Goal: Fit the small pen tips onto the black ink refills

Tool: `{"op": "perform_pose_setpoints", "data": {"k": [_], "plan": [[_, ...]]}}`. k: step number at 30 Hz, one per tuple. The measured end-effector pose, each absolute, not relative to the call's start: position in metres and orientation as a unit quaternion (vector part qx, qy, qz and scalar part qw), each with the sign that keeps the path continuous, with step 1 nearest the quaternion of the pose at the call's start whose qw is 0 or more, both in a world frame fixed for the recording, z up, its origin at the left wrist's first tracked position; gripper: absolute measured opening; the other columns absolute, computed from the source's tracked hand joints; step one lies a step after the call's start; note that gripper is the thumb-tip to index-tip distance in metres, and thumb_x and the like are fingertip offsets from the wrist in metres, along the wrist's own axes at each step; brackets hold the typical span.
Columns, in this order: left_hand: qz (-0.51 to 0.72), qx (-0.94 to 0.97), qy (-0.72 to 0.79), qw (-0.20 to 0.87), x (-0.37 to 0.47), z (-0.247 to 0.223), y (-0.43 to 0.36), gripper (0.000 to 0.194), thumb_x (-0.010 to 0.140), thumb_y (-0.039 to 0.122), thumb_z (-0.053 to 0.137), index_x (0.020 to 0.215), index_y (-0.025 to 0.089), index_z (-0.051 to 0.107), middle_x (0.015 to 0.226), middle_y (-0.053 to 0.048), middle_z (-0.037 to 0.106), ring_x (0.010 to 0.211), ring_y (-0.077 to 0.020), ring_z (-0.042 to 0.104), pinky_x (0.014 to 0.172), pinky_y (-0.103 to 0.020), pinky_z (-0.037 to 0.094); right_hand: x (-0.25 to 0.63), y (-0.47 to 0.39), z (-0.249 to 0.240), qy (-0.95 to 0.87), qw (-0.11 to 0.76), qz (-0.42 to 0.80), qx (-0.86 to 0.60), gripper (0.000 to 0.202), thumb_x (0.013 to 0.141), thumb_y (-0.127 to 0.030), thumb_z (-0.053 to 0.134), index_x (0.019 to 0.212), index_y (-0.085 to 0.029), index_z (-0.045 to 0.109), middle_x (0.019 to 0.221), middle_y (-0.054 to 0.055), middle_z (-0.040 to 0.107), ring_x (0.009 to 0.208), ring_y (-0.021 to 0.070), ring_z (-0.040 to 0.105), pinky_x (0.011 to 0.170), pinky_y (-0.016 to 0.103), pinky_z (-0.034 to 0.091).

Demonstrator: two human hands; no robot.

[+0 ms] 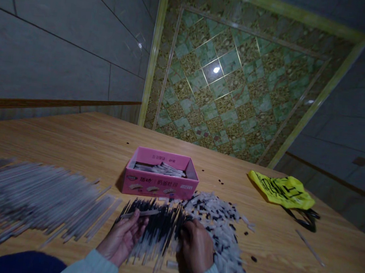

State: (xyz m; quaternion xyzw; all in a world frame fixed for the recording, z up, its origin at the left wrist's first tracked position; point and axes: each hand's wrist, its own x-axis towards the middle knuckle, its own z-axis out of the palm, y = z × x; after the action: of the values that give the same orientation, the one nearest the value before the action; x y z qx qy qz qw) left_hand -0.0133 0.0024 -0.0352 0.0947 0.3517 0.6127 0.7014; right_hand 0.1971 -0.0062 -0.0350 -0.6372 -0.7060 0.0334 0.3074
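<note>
Slim pale stick point(150, 213) in left hand point(126, 235), pinched by thumb and fingers, above dark-and-pale rods point(155, 233). Right hand point(198, 247) curled at the rods' right edge, beside heap of small white and black pieces point(224, 232); can't tell what, if anything, is gripped. Pink box point(161, 185) just beyond, with sticks inside. More pale sticks point(39, 195) spread at left. All on wooden table point(80, 143).

On the table point(100, 141), a box point(160, 187) containing sticks point(171, 170) stands behind a row of rods point(158, 234), with tubes point(39, 197) left, small pieces point(226, 245) right, and a bag point(283, 191) farther right.
</note>
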Motion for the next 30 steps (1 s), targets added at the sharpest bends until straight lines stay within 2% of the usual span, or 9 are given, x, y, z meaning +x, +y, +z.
{"op": "perform_pose_setpoints", "data": {"k": [3, 5, 7, 9, 17, 26, 30], "plan": [[0.604, 0.148, 0.366, 0.692, -0.012, -0.036, 0.001, 0.006, 0.074, 0.005, 0.059, 0.073, 0.011, 0.058, 0.06, -0.005, 0.069, 0.055, -0.0143, 0.068, 0.049, -0.019, 0.055, 0.19, -0.008, -0.033, -0.633, 0.477, 0.22, -0.568, 0.011, 0.078, -0.026, 0.054, 0.08, -0.018, 0.062, 0.078, 0.007, 0.063, 0.075, 0.0207, 0.058, 0.067, 0.03, 0.041], [0.597, 0.189, 0.371, 0.685, -0.011, -0.037, 0.0, 0.007, 0.072, 0.009, 0.063, 0.075, 0.011, 0.057, 0.062, -0.006, 0.069, 0.058, -0.0154, 0.068, 0.051, -0.02, 0.055, 0.18, -0.011, -0.032, -0.535, 0.557, 0.396, -0.498, 0.016, 0.076, -0.032, 0.059, 0.081, -0.017, 0.059, 0.073, 0.005, 0.063, 0.065, 0.0175, 0.058, 0.06, 0.029, 0.043], [0.598, 0.215, 0.372, 0.677, -0.01, -0.038, -0.001, 0.015, 0.068, 0.013, 0.068, 0.077, 0.012, 0.056, 0.063, -0.006, 0.069, 0.06, -0.0163, 0.068, 0.052, -0.02, 0.054, 0.17, -0.015, -0.03, -0.446, 0.582, 0.532, -0.424, 0.021, 0.071, -0.033, 0.066, 0.08, -0.016, 0.057, 0.07, 0.004, 0.063, 0.057, 0.0136, 0.056, 0.053, 0.025, 0.042], [0.603, 0.228, 0.375, 0.667, -0.009, -0.037, -0.002, 0.024, 0.063, 0.015, 0.073, 0.078, 0.013, 0.054, 0.064, -0.005, 0.069, 0.059, -0.0164, 0.068, 0.052, -0.021, 0.054, 0.162, -0.019, -0.031, -0.408, 0.586, 0.591, -0.375, 0.024, 0.068, -0.031, 0.071, 0.078, -0.015, 0.057, 0.071, 0.004, 0.063, 0.057, 0.0119, 0.056, 0.05, 0.022, 0.041], [0.593, 0.256, 0.424, 0.635, -0.003, -0.036, -0.004, 0.039, 0.052, 0.024, 0.08, 0.077, 0.015, 0.051, 0.058, -0.003, 0.067, 0.054, -0.0182, 0.068, 0.047, -0.021, 0.053, 0.159, -0.016, -0.047, -0.411, 0.606, 0.569, -0.375, 0.025, 0.067, -0.029, 0.073, 0.084, -0.014, 0.062, 0.07, 0.003, 0.062, 0.06, 0.0135, 0.058, 0.05, 0.023, 0.043], [0.595, 0.26, 0.436, 0.623, 0.0, -0.033, -0.007, 0.038, 0.052, 0.022, 0.079, 0.076, 0.016, 0.05, 0.057, -0.005, 0.068, 0.052, -0.018, 0.067, 0.048, -0.022, 0.053, 0.164, -0.018, -0.04, -0.483, 0.596, 0.495, -0.408, 0.023, 0.066, -0.031, 0.072, 0.081, -0.015, 0.066, 0.071, 0.004, 0.064, 0.063, 0.0143, 0.056, 0.054, 0.023, 0.044], [0.588, 0.259, 0.442, 0.627, -0.001, -0.035, -0.006, 0.035, 0.055, 0.019, 0.078, 0.077, 0.016, 0.051, 0.058, -0.004, 0.068, 0.054, -0.0181, 0.067, 0.05, -0.023, 0.054, 0.159, -0.018, -0.041, -0.413, 0.615, 0.546, -0.39, 0.036, 0.063, -0.036, 0.073, 0.093, -0.016, 0.066, 0.066, 0.002, 0.063, 0.052, 0.0116, 0.053, 0.045, 0.021, 0.042]]}}
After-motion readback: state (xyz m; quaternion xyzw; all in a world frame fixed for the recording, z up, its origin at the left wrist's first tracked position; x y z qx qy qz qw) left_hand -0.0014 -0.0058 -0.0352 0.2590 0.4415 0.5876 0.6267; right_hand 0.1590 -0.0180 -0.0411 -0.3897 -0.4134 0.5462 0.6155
